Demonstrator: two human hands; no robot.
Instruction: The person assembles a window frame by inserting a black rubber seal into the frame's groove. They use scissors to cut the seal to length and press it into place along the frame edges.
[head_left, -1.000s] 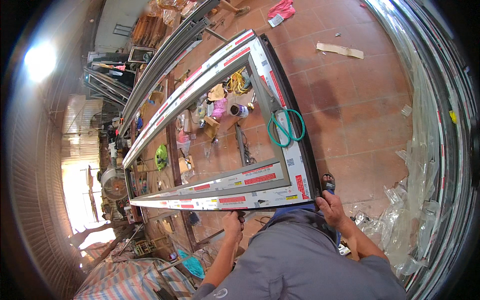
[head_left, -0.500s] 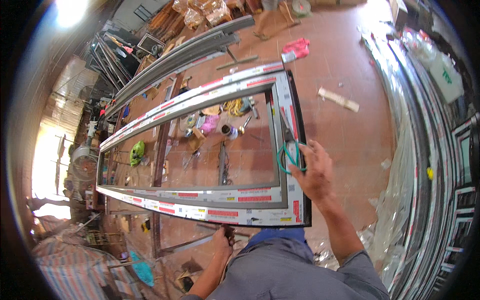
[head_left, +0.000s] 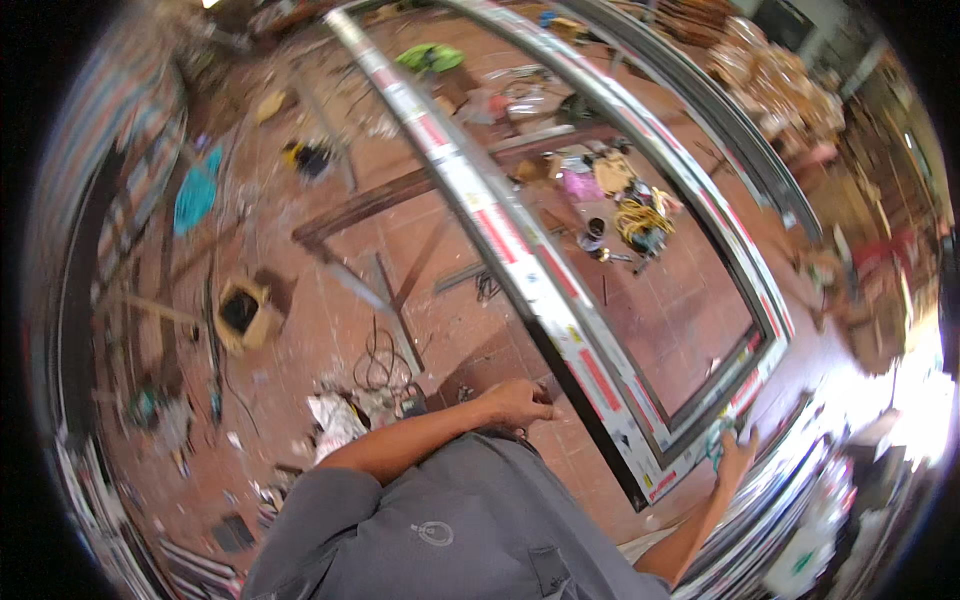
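A large rectangular metal frame (head_left: 520, 270), covered in white protective tape with red marks, lies raised on a brown metal stand (head_left: 390, 195) and runs away from me. My right hand (head_left: 737, 458) is at its near right corner, closed around teal-handled scissors (head_left: 716, 440), which are blurred. Whether the blades touch the tape, I cannot tell. My left hand (head_left: 518, 404) is held in front of my waist, left of the frame's near long side and apart from it. Its fingers are curled in; anything inside them is hidden.
Yellow cord (head_left: 640, 218), a dark can (head_left: 593, 232) and a pink bag (head_left: 580, 186) lie on the tiled floor inside the frame's outline. At left stands an open cardboard box (head_left: 247, 312). Long profiles (head_left: 740, 140) lie beyond the frame; wrapped lengths (head_left: 760, 520) lie at lower right.
My view has swung to the left, so the frame now slants up to the left. The scissors are still in my right hand at the frame's near end; my left hand remains curled.
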